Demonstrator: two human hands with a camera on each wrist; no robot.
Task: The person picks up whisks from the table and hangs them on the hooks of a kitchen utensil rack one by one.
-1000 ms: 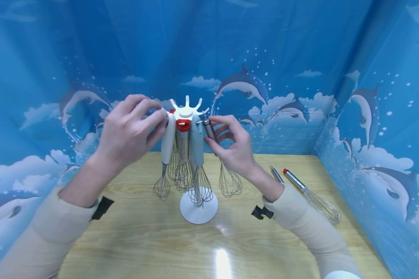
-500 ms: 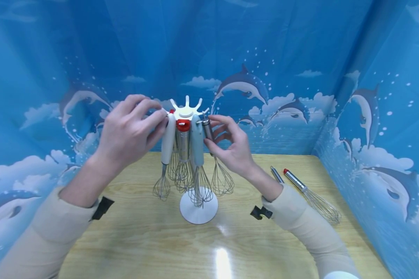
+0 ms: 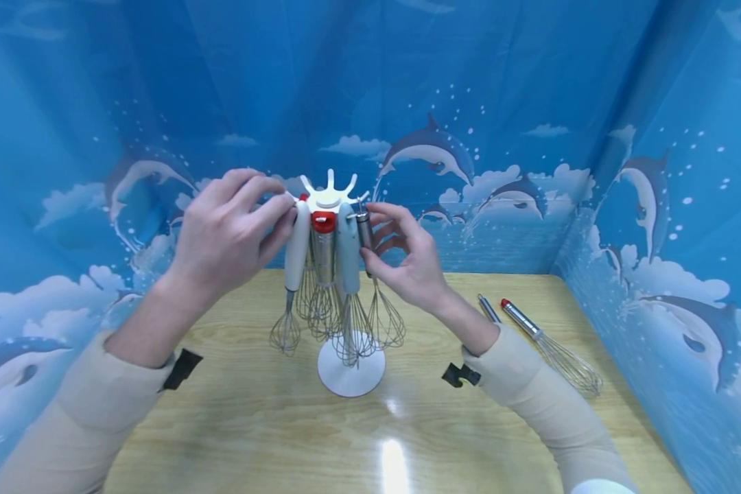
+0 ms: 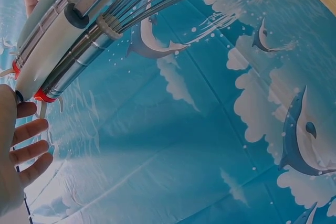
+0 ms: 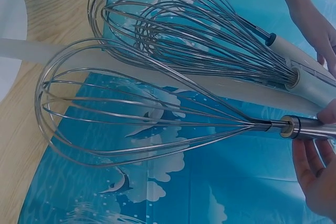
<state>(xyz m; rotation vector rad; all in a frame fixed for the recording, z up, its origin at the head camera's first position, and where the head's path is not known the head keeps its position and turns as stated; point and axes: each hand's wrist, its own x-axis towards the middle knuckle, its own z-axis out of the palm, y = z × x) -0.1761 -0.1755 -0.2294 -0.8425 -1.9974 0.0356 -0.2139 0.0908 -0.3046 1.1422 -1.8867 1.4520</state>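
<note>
A slim whisk with a shiny steel handle and an open steel-wire balloon (image 3: 366, 231) hangs nearly upright, head down, between the right grip's (image 3: 407, 257) thumb and fingers. Its top end is at a prong of the white rack with a round hub and radiating prongs (image 3: 328, 199) (whether hooked on is too small to tell). Beside it hangs a pale-blue-handled wire whisk (image 3: 348, 250). On the rack's other side, a white-handled whisk with a small wire head (image 3: 296, 247) hangs slightly tilted, the left grip (image 3: 234, 223) at its top.
</note>
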